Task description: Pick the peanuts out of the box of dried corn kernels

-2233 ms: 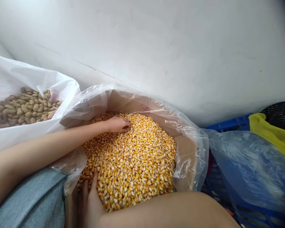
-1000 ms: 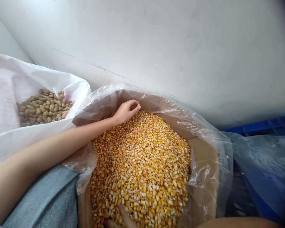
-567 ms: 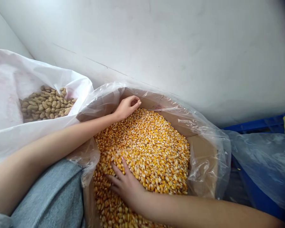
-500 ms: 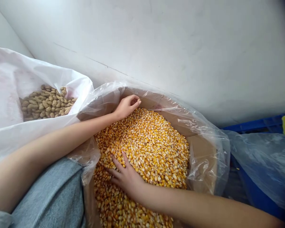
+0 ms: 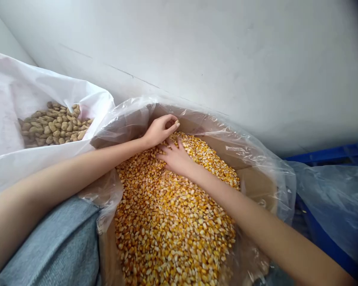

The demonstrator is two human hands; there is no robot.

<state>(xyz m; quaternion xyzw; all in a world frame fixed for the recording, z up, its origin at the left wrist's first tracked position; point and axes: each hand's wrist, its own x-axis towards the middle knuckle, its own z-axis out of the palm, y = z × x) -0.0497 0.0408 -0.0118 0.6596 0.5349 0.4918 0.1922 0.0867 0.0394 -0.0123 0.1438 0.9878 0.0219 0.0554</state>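
Note:
A heap of dried corn kernels (image 5: 173, 222), yellow and orange with pale tips, fills a cardboard box (image 5: 258, 182) lined with a clear plastic bag (image 5: 283, 186). My left hand (image 5: 161, 129) is closed in a pinch over the far edge of the heap. A small pale-brown bit shows at its fingertips, too little to name. Just below it, my right hand (image 5: 179, 159) lies palm down on the kernels. Its fingers are spread, with the tips partly sunk in the corn or hidden among it.
To the left, a white sack (image 5: 6, 103) stands open with peanuts in their shells (image 5: 55, 125) inside. A pale wall (image 5: 226, 59) rises behind the box. At the right are a blue crate (image 5: 337, 153) and clear plastic sheeting (image 5: 340, 194). My denim-covered leg (image 5: 53, 242) is at the lower left.
My right hand has moved away from me across the corn, from the near middle up beside my left hand. The left hand stays pinched in nearly the same place.

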